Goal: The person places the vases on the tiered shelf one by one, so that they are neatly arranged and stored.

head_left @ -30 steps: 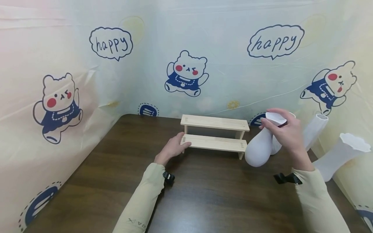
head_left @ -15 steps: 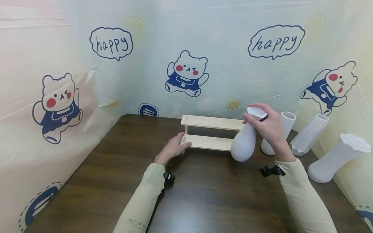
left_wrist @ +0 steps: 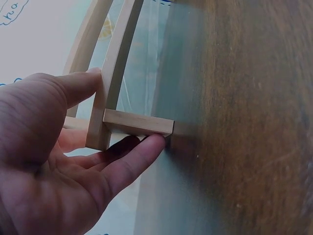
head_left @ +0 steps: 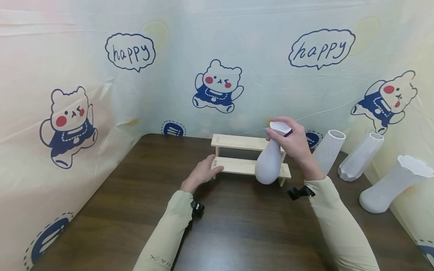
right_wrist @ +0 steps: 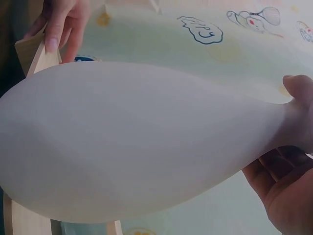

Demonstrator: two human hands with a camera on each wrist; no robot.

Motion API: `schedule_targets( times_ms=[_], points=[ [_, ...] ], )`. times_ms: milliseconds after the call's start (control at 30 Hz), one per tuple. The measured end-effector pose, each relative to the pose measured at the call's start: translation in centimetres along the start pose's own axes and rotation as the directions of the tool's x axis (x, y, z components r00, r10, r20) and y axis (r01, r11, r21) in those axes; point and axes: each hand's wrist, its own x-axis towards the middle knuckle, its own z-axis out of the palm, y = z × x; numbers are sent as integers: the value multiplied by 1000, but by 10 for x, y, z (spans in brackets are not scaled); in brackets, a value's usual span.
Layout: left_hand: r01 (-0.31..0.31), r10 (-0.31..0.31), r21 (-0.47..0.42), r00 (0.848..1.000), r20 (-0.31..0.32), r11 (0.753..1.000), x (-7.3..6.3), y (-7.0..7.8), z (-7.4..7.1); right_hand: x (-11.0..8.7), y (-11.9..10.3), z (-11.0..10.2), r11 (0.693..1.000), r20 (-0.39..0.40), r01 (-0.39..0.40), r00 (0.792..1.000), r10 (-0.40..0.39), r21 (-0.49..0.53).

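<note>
A white, teardrop-shaped vase hangs from my right hand, which grips its narrow neck just below the angular rim. Its rounded base overlaps the right half of the lower board of a two-step wooden shelf in the head view. In the right wrist view, the vase body fills most of the picture. My left hand holds the left end of the lower step. The left wrist view shows the thumb on the board and the fingers under it against the leg.
Three more white vases stand at the right of the dark wooden table: a round-mouthed one partly behind my right forearm, a faceted one, and a wavy-rimmed one. A printed cloth hangs close behind the shelf.
My right hand has carried the teardrop-shaped vase leftward from beside the other vases to in front of the shelf's right half. My left hand stays at the shelf's left end.
</note>
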Motion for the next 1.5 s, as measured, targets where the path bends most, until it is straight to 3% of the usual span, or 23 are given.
schedule_targets(
  times_ms=[233, 533, 1000, 1500],
  points=[
    [8, -8, -6, 1000, 1, 1000, -1, 0, -1, 6, -22, 14, 999, -6, 3, 1000, -3, -33],
    [8, -8, -6, 1000, -2, 1000, -1, 0, -1, 23, 1, 31, 996, 1, -50, 999, 50, -70],
    [16, -16, -5, 1000, 2, 1000, -3, 3, -3, 36, 4, 59, 993, 31, -106, 994, 108, -49],
    [14, -14, -11, 1000, 19, 1000, -1, 1, -3, 45, 7, 82, 998, 44, -57, 997, 59, -41]
  ],
)
